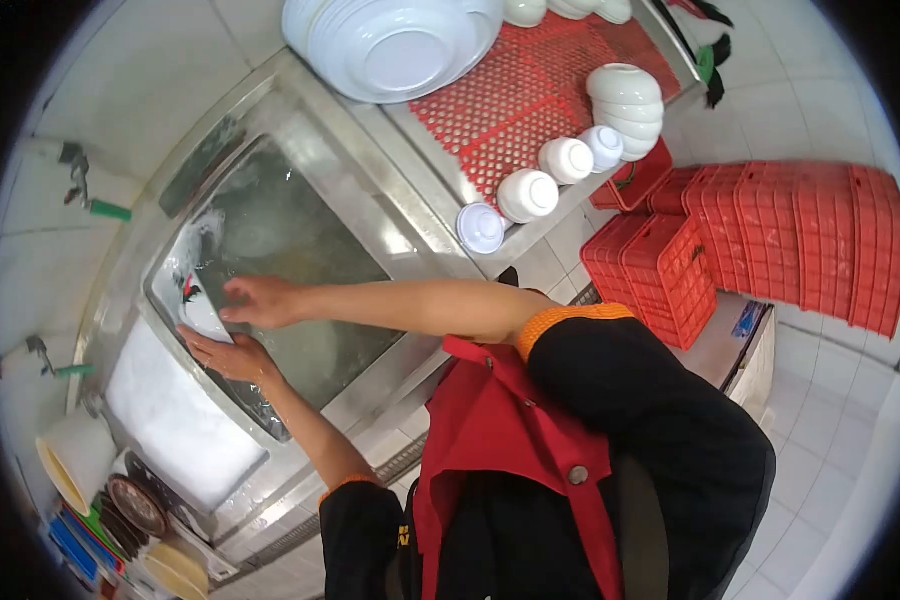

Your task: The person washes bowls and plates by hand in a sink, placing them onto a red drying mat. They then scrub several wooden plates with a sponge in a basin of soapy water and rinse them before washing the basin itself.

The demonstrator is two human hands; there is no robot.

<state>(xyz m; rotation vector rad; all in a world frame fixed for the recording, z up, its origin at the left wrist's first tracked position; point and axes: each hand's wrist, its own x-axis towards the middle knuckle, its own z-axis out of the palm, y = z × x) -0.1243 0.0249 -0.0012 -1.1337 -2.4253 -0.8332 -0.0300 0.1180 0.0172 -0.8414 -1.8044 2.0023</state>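
Observation:
My left hand (228,358) grips a white bowl (204,317) with a red and black pattern, tilted at the left edge of the water-filled sink (365,385). Just to the right of the bowl, over the water, is my right hand (262,303). Its fingers are bent and apart, and I see nothing held in them. A foamy white basin (165,415) lies beside the sink, below my left hand.
Stacked white plates (400,60) stand above the sink. White bowls (627,110) and cups (528,195) sit on and beside a red mat (530,90). Red crates (790,225) are piled at the right. Taps (75,180) with green ends line the left wall.

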